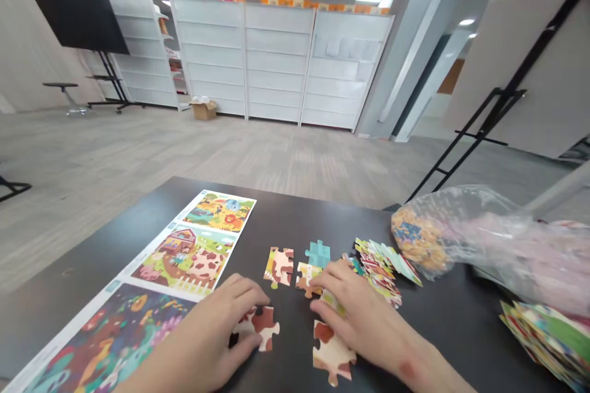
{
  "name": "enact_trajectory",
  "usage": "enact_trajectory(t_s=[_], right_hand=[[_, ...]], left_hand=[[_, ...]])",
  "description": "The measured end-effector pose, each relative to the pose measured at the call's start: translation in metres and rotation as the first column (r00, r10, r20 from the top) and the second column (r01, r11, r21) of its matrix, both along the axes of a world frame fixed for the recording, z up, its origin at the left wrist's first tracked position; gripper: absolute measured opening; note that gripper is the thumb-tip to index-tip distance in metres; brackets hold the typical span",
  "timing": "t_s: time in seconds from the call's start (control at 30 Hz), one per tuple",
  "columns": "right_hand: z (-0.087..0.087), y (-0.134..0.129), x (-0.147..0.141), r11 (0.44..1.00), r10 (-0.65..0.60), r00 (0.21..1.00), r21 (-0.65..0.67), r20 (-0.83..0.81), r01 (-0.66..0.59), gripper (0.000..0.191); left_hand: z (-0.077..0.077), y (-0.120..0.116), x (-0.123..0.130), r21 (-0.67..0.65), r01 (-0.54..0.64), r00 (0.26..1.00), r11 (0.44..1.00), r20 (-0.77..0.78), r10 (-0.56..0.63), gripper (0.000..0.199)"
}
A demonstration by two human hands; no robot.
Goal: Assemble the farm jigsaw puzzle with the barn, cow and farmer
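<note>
My left hand (225,322) is curled, thumb and fingers closed around brown-and-cream puzzle pieces lying on the table; its fingers hide their left part. The visible part is a cow-patterned puzzle piece (266,326). My right hand (353,304) has a yellow-green puzzle piece (330,301) between thumb and fingers, partly covered. Its fingertips reach a cream-and-orange puzzle piece (305,279). Below this hand lies a larger cow-patterned piece (329,353). Farther up are another cow-patterned piece (279,266) and a teal piece (318,253).
Along the left lies a printed picture sheet (230,234) with three scenes. A loose heap of puzzle pieces (380,267) sits beyond my right hand. Clear plastic bags (461,227) and a stack of colourful pieces (548,334) occupy the right of the dark table (152,227).
</note>
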State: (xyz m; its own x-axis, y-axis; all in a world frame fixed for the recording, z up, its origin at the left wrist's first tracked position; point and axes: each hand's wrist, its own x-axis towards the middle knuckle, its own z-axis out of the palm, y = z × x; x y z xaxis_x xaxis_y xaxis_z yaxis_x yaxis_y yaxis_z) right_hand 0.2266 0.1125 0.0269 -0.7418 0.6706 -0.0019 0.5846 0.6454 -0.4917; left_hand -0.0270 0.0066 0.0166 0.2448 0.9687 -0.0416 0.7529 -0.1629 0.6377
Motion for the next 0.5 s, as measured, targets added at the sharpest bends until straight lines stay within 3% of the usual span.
enact_trajectory(t_s=[0.1,0.2,0.3,0.37,0.5], right_hand=[[-0.008,0.011,-0.014,0.993,0.053,0.995,0.106,-0.086,-0.044,0.032],[-0.016,0.021,-0.034,0.989,0.095,0.991,0.125,-0.09,-0.083,0.049],[-0.023,0.029,-0.055,0.991,0.11,0.991,0.088,-0.07,-0.103,0.06],[-0.026,0.033,-0.063,0.992,0.109,0.991,0.075,-0.083,-0.103,0.057],[-0.021,0.029,-0.06,0.994,0.068,0.99,0.094,-0.124,-0.056,0.058]], left_hand=[[0.004,0.003,-0.001,-0.032,-0.056,0.997,0.998,-0.048,0.055,0.049],[0.003,0.004,0.001,-0.07,-0.123,0.989,0.99,-0.09,0.117,0.067],[-0.004,0.001,0.003,-0.086,-0.16,0.984,0.983,-0.099,0.151,0.062],[-0.011,-0.001,0.004,-0.087,-0.162,0.985,0.983,-0.081,0.155,0.058],[-0.025,-0.004,0.003,-0.044,-0.119,0.992,0.992,-0.041,0.117,0.063]])
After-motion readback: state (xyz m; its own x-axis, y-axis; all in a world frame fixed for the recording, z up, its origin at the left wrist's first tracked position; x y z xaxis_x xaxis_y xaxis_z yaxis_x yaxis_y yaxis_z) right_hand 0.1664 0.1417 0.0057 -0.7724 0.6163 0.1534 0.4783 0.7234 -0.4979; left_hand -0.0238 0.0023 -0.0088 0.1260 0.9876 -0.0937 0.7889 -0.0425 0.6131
